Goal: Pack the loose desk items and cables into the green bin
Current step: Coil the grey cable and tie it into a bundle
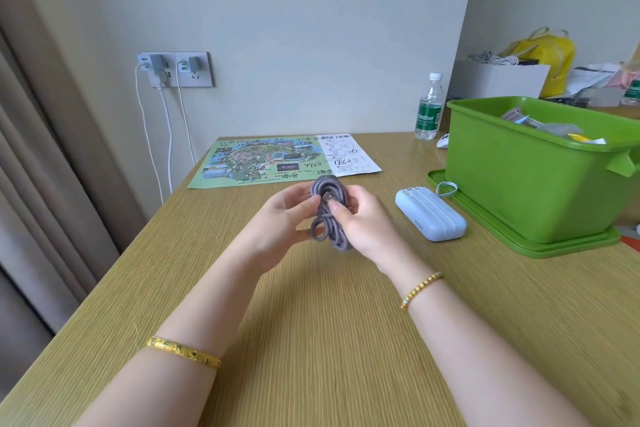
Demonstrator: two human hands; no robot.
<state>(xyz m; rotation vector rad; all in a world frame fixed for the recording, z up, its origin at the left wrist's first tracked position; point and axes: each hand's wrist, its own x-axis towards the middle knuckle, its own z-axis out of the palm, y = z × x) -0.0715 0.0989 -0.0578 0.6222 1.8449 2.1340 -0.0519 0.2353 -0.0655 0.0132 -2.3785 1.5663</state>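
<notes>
Upper left of frame: wall socket [175,69] with two chargers plugged in, white leads hanging past the desk [311,340] edge. Centre, far side of desk: printed map [266,161] lying flat. Frame centre, above the desk: left hand [280,218] and right hand [360,222] both closed around a grey braided cable [327,215], coiled into a loose bundle, its plug pinched under the right thumb. Right of the hands: pale blue power bank [431,215] on the desk, just beside the green lid [519,232]. Water bottle [429,107] behind. Right edge: green bin [533,177] on the lid, holding papers.
</notes>
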